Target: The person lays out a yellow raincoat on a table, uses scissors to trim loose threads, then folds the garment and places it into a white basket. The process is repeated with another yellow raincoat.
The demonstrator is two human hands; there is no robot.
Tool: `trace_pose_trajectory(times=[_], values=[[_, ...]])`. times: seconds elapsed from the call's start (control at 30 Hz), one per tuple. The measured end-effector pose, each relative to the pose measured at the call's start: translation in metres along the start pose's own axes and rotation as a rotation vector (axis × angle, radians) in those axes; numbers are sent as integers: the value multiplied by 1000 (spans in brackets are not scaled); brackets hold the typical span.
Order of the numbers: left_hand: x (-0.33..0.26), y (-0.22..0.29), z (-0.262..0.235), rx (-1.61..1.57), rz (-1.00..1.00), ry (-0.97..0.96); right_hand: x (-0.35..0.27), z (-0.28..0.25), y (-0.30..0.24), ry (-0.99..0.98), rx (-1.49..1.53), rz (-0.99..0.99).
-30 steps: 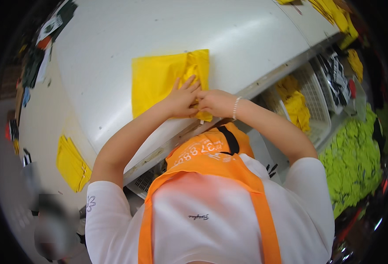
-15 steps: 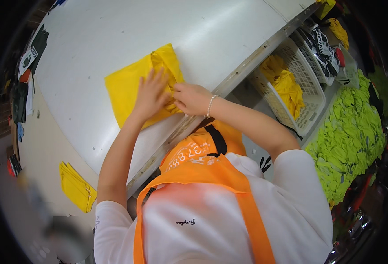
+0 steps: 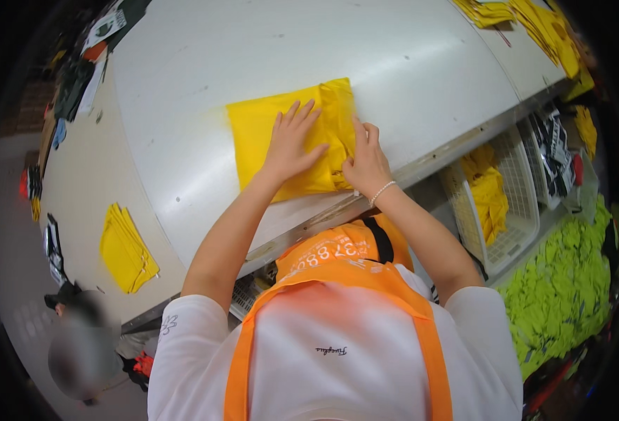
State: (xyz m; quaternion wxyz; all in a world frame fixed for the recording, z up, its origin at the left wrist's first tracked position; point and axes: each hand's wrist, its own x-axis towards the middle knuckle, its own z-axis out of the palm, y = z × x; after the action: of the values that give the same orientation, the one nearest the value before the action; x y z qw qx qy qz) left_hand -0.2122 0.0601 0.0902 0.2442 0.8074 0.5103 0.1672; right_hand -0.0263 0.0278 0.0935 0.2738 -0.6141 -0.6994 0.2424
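Moved wider apart since a moment ago, my left hand (image 3: 293,146) and right hand (image 3: 370,165) rest on a folded yellow cloth (image 3: 257,133) on the desk (image 3: 415,84), left of and beyond the white basket (image 3: 520,188): left fingers splayed flat, gripping nothing; whether the right ones pinch, I cannot tell. Its rumpled basket-side strip could bunch, I judge, if my right hand dragged while the left pressed lightly. Nearly square, it shows no clear long axis; that strip's fold points away from me.

Head-worn view (wide fisheye), facing down, above the hands (image 3: 293,146)
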Motion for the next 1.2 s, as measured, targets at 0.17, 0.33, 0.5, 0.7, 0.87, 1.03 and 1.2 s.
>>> trace_pose_trajectory(times=[0.17,0.33,0.5,0.7,0.87,1.03,1.2], values=[[-6,0,21,437,-69,54,45,26,4,-187,-198,58],[-10,2,4,336,-176,49,58,19,-10,-147,47,-111],[35,-21,-7,350,-65,101,55,36,11,-198,-7,110],[43,-39,23,369,-93,94,56,53,8,-261,79,185],[40,-28,21,296,-178,-35,48,50,-16,-405,-116,-14],[41,-40,43,491,-210,49,54,49,-15,-363,-108,18],[49,-66,30,-65,-380,5,61,83,-11,-415,40,15]])
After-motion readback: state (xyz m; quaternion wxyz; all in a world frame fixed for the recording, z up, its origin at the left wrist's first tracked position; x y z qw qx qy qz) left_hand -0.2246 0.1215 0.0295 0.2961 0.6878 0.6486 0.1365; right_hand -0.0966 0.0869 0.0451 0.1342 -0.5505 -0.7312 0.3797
